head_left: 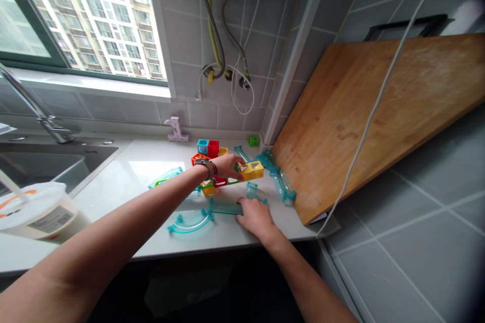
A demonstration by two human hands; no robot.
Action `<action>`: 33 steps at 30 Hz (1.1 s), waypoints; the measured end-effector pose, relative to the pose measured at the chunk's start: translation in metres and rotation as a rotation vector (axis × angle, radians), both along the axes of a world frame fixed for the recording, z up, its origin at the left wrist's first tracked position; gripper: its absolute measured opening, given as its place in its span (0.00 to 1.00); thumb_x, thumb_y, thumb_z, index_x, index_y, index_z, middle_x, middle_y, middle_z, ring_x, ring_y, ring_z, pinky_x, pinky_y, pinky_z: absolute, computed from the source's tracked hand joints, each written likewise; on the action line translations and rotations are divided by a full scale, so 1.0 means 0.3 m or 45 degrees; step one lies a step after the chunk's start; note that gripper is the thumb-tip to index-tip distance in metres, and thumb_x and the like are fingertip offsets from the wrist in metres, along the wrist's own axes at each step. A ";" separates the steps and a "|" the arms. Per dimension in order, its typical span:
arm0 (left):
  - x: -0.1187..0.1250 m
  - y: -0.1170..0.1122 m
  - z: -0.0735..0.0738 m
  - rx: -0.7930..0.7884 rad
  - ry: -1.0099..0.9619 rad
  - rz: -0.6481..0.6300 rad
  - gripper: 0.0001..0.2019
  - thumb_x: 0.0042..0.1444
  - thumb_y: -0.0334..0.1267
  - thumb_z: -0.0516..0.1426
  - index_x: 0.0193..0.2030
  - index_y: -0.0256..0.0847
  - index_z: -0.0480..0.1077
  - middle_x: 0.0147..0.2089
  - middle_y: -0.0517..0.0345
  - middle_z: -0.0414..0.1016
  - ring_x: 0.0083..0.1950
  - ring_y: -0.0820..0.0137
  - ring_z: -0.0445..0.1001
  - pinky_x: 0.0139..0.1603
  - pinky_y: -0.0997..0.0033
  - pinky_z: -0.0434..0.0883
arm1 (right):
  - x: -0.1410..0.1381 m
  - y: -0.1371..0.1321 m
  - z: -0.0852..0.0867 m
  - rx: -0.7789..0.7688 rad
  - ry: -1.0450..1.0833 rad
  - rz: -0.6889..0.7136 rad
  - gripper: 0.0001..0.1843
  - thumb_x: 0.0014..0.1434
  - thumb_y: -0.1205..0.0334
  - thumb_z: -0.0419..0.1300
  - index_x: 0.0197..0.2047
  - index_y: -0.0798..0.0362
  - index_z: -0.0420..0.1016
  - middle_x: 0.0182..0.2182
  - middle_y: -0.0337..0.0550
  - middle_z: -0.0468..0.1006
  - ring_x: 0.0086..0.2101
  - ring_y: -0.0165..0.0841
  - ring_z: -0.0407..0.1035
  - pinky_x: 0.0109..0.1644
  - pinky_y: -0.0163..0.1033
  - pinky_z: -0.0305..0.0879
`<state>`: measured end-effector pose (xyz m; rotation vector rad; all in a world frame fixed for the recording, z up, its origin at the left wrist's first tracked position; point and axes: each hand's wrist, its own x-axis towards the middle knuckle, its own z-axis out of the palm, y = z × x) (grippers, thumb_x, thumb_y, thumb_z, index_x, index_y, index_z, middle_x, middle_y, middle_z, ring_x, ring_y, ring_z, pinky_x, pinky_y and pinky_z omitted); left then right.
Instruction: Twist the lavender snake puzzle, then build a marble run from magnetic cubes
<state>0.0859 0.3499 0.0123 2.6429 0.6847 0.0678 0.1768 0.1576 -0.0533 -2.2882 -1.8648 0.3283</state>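
- Your left hand (229,164), a watch on its wrist, reaches far across the white stone countertop (125,171). Its fingertips are pinched onto the yellow hollow plastic cubes (253,170).
- The yellow cubes sit mid-counter, just left of the board's lower edge, at the right end of a low row of coloured blocks. A red plastic frame piece (224,181) lies right under your wrist.
- Your right hand (256,217) is palm down with the fingers together, lying flat on the right end of the straight clear teal track piece (225,207). It is not gripping, only pressing or resting.
- A curved clear teal track piece (189,223) touches the straight one's left end, near the counter's front edge.
- A second curved teal track (164,176) lies further left, apart from the rest.
- A blue and red cube pair (208,147) stands behind your left hand, near the wall.
- Clear teal tube sections (282,185) lie along the foot of the board, just right of the yellow cubes.
- A small green cube (253,140) sits alone by the wall corner, and a pale pink plastic figure (176,130) stands against the tiles.
- A large wooden cutting board (379,111) leans on the right wall, with a white cable (373,111) hanging across it.
- A steel sink (45,161) and tap (36,111) are at far left, with a white lidded tub (32,209) in front of them.
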 end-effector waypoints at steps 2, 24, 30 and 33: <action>-0.001 0.002 0.001 -0.001 -0.001 0.003 0.32 0.47 0.53 0.67 0.58 0.41 0.75 0.48 0.52 0.83 0.44 0.63 0.80 0.41 0.73 0.71 | 0.012 -0.015 -0.009 0.102 0.038 -0.075 0.21 0.57 0.62 0.67 0.55 0.46 0.80 0.35 0.52 0.85 0.38 0.49 0.79 0.41 0.45 0.67; -0.006 0.002 0.015 -0.009 -0.009 0.010 0.32 0.48 0.53 0.67 0.58 0.40 0.75 0.47 0.51 0.83 0.44 0.62 0.80 0.43 0.72 0.72 | -0.034 0.056 -0.056 0.780 0.490 -0.136 0.14 0.65 0.67 0.57 0.47 0.51 0.82 0.41 0.47 0.84 0.40 0.38 0.77 0.50 0.38 0.68; -0.007 0.003 0.015 -0.004 -0.026 -0.002 0.30 0.47 0.50 0.67 0.56 0.38 0.76 0.47 0.50 0.83 0.45 0.62 0.80 0.44 0.71 0.72 | -0.058 0.094 -0.011 0.727 0.351 -0.137 0.12 0.67 0.65 0.57 0.46 0.50 0.82 0.38 0.47 0.85 0.39 0.38 0.77 0.48 0.37 0.66; -0.008 -0.001 0.017 -0.007 -0.034 -0.014 0.28 0.48 0.46 0.66 0.57 0.39 0.76 0.48 0.51 0.83 0.44 0.63 0.80 0.44 0.72 0.72 | -0.073 0.116 -0.010 0.677 0.278 -0.099 0.12 0.68 0.65 0.56 0.47 0.50 0.82 0.40 0.47 0.85 0.41 0.39 0.77 0.48 0.37 0.65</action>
